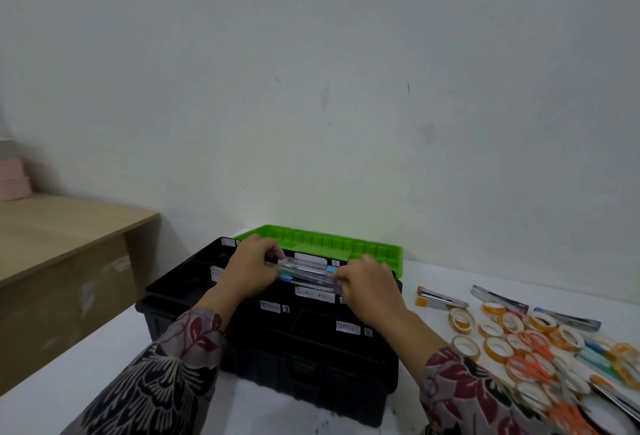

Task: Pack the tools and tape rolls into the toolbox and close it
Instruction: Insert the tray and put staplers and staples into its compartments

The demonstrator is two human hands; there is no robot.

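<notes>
A white desk (pixel 86 382) runs along the pale wall, and at 9 o'clock from it a lower wooden desk (pixel 52 226) carries some pink boxes (pixel 14 180) at its far edge.

The toolbox (pixel 304 358) sits mid-desk, right in front of the person. It is black ribbed plastic with a latch recess on the near face. Its bright green lid (pixel 322 244) is thrown open at 12 o'clock and leans back towards the wall. The top is a black tray split into compartments. Small white labels (pixel 348 326) are stuck on the dividers with numbers beside them, and one reads "STAPLES".

At 3 to 4 o'clock from the box a loose heap lies on the desk. It is mostly tape rolls (pixel 497 348), clear tape on orange and white cores. Orange-handled scissors (pixel 533 348) are tangled among them, and some blue and teal pieces there are too blurred to name. At 2 o'clock, just beyond the heap, several metal staplers (pixel 440 299) lie flat, apart from the box.

Both arms in flowered sleeves (pixel 166 365) reach over the box. The left hand (pixel 254 270) has its fingers curled round one end of a clear bundle (pixel 306 272) and the right hand (pixel 369 287) grips the other end. The bundle is held level over the tray's far compartments at 12 o'clock. It looks like slim see-through sticks with blue tips, but I can't make out what they are.
</notes>
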